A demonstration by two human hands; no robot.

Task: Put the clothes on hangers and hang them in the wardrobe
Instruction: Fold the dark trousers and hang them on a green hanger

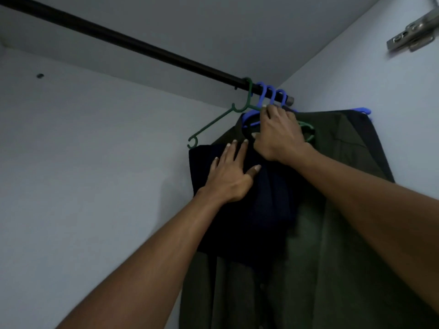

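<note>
The right hand [276, 136] curls its fingers round the neck of the green hanger [213, 123], just below the rail [142, 47], where its hook sits left of three blue hangers [269, 95]. The left hand [229, 176], fingers straight, presses flat on the dark navy garment [261, 210] hanging below. That garment lies down and left of the grip, in front of the olive shirt [344, 210], so the left hand looks nearer for straightening it.
</note>
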